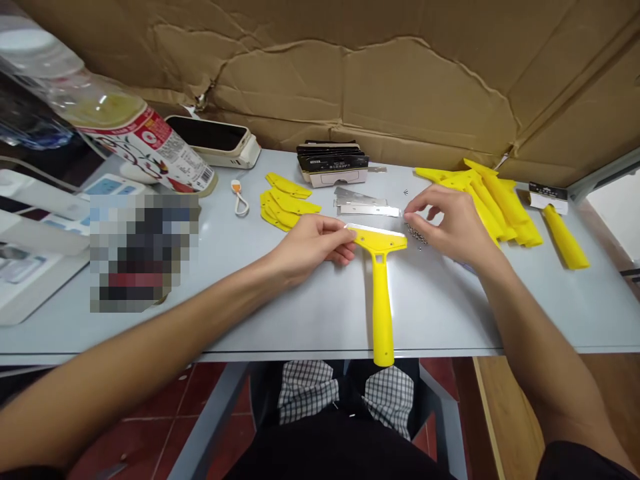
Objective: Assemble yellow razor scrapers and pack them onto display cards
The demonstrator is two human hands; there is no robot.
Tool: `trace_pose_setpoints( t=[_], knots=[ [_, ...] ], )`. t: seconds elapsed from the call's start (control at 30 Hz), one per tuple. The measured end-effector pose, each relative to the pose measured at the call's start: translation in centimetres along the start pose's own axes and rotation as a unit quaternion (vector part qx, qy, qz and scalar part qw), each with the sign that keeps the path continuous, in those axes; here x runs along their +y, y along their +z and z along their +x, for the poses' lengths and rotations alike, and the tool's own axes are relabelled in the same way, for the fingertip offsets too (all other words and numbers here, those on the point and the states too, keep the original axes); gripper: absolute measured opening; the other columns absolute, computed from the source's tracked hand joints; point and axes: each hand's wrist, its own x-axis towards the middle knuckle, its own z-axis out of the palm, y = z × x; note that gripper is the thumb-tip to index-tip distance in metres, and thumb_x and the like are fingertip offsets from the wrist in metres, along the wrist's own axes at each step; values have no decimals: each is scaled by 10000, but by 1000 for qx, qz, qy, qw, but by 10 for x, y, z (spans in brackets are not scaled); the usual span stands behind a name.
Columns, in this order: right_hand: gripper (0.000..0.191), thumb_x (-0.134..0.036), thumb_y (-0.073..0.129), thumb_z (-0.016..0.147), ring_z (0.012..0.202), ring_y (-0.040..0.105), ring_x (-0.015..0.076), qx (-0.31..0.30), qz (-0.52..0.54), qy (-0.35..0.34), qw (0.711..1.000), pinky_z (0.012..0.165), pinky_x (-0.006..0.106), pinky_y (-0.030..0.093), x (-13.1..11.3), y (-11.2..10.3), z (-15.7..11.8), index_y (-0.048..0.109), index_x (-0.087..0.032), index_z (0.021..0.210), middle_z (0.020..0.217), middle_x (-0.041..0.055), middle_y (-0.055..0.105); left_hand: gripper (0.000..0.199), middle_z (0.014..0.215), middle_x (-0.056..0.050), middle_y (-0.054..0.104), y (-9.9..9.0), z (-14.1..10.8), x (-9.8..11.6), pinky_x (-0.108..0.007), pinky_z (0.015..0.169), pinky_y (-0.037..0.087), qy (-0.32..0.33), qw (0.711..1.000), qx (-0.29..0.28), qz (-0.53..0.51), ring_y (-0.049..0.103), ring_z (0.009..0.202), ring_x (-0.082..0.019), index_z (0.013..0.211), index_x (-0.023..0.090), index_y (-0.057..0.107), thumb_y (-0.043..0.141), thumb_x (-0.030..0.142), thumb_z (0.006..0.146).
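Observation:
My left hand [320,241] grips the head of a yellow scraper [383,300] between thumb and fingers. Its handle points toward me and reaches just past the table's front edge. A shiny strip runs along the far edge of the head. My right hand [447,217] is closed in a pinch near the right end of the head; whatever sits between its fingertips is too small to make out. Small screws [416,235] lie in a pile by those fingertips, partly hidden by the hand. Flat metal blades [367,205] lie just beyond the scraper head.
Yellow plates [285,202] are stacked left of the blades, near a white cord loop [241,200]. Behind stands a box of black packets [333,163]. Yellow handles [495,200] pile up at right, beside a single handle [565,237]. A drink bottle [150,140] leans at left.

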Motion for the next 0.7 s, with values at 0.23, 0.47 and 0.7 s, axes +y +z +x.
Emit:
trace_pose_setpoints(
  t=[0.23, 0.47, 0.7],
  knots=[
    [89, -200, 704, 972, 1015, 696, 260, -6, 78, -91, 993, 934, 454, 557, -40, 37, -14, 768, -248, 935, 1038, 57, 784, 211, 718, -86, 749, 6, -7, 3, -268, 638, 578, 16, 1000, -5, 21, 688, 627, -138, 725, 132, 764, 762, 211, 920],
    [95, -197, 720, 965, 1006, 703, 266, 2, 69, -66, 995, 920, 456, 562, -34, 50, -14, 783, -251, 918, 1023, 59, 782, 183, 682, -69, 743, 6, -8, 4, -283, 653, 593, 21, 999, -12, 38, 680, 603, -142, 728, 145, 758, 755, 203, 902],
    [136, -221, 686, 999, 1034, 732, 273, 23, 58, -76, 995, 948, 469, 582, -35, 51, -13, 817, -248, 975, 1088, 79, 794, 198, 687, -69, 745, 7, -9, 5, -277, 647, 583, 23, 999, -9, 39, 684, 600, -140, 739, 141, 763, 730, 193, 927]
  ],
)
